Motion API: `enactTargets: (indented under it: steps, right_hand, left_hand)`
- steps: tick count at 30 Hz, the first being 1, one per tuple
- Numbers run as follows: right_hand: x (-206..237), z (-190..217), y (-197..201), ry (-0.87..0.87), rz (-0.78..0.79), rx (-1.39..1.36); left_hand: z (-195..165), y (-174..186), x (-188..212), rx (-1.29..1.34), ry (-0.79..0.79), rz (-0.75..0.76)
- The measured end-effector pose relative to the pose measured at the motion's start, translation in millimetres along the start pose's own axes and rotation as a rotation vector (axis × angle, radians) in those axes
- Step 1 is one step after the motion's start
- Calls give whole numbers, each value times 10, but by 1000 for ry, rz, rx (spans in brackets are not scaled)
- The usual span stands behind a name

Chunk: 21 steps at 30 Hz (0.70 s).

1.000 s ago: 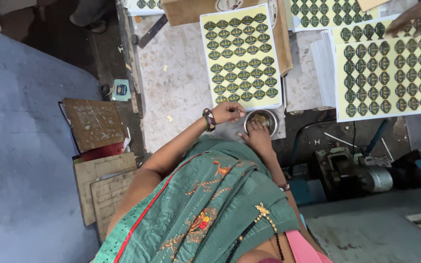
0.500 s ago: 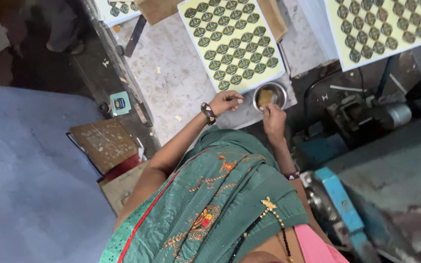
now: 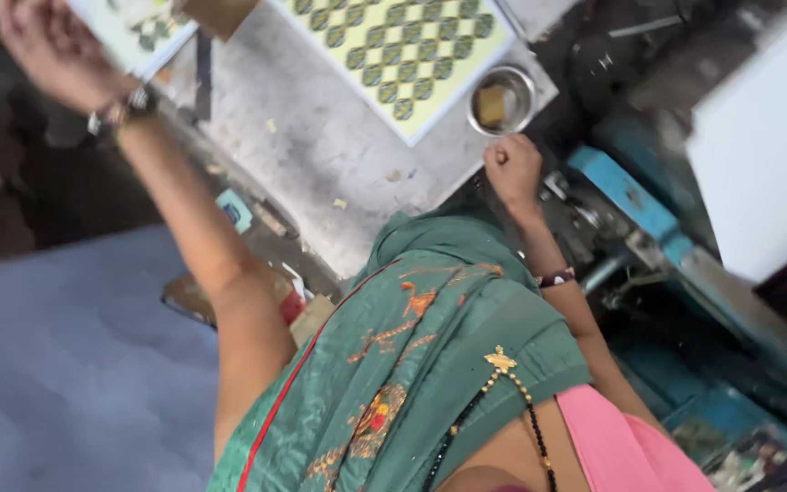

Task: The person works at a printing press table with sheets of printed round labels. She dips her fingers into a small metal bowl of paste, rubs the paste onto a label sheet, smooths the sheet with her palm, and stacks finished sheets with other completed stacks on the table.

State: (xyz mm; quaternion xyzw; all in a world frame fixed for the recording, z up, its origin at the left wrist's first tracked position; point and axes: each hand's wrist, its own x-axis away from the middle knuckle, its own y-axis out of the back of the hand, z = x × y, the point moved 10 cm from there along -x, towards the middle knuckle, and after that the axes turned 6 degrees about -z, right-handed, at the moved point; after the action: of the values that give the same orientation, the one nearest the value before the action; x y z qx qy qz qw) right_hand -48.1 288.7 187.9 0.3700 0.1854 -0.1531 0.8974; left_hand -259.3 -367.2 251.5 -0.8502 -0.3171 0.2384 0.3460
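Steel bowl (image 3: 501, 98), small and round with a yellowish block inside it, sits at the far right corner of the grey worktable (image 3: 321, 155), just beyond the right hand (image 3: 512, 167). Nearest the camera: green patterned drape with orange embroidery, pink cloth at the lower right, a black-bead chain with a gold pendant across the chest. Right forearm runs up from there with a dark bangle (image 3: 557, 276) on it; right hand is curled into a loose fist at the table edge, fingers tucked in, just short of the bowl, not touching it; cannot tell if anything is pinched inside. Left arm stretches up and left, a beaded bracelet (image 3: 120, 107) at the wrist; left hand (image 3: 43, 46) is raised at the top left corner, blurred and partly cut off, fingers bent, next to a printed sheet (image 3: 134, 27) at the table's far left; contact unclear. Further on, a large yellow sheet (image 3: 393, 50) printed with rows of dark green ovals lies flat on the table, its near corner close to the bowl. Right of the table: blue metal machine frame (image 3: 635, 205) and a white panel (image 3: 762, 146). Left and below: grey floor (image 3: 56, 364), brown boards (image 3: 189, 296) stacked by the table.
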Motion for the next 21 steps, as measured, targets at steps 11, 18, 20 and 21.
enactTargets:
  steps: [11,18,20,21]
  right_hand:
    - [-368,367,72,-11,-118,-46]
    - [-696,179,699,-40,-128,-104]
    - [-696,134,734,-61,-114,-126]
    - [-686,81,728,-94,-116,-169]
  left_hand:
    - [1319,241,2498,-377,653,46]
    - [1539,-232,3316,-470,699,197]
    - [1639,-462,3421,-475,685,248]
    - [1710,-552,3464,-482,674,275]
